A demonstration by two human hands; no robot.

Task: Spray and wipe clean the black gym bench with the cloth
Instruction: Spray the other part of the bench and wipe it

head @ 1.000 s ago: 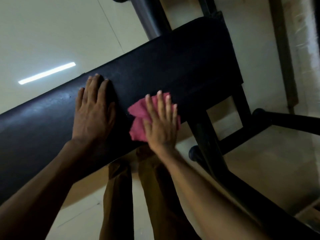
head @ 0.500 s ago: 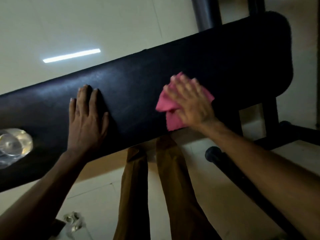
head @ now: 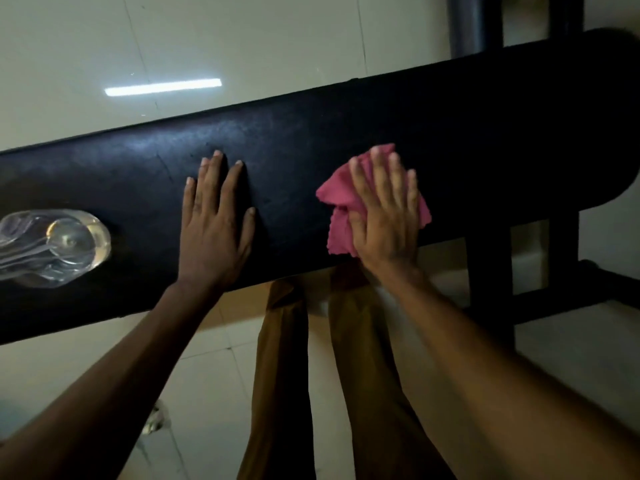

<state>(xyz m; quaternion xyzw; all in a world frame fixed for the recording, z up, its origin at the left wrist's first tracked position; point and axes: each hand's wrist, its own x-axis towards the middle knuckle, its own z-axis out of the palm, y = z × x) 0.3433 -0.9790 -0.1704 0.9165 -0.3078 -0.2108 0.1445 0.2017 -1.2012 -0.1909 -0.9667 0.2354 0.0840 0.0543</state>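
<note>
**On the worktop: one cloth, two flat hands**

On the black gym bench worktop (head: 346,140), whose long axis runs from lower left to upper right, lies one pink cloth (head: 341,202), crumpled near the right end. The right hand (head: 384,216) presses it with straight fingers (head: 377,174). The left hand (head: 214,220) rests flat, fingers spread, holding nothing. One clear bottle (head: 52,247) lies at the left.
</note>
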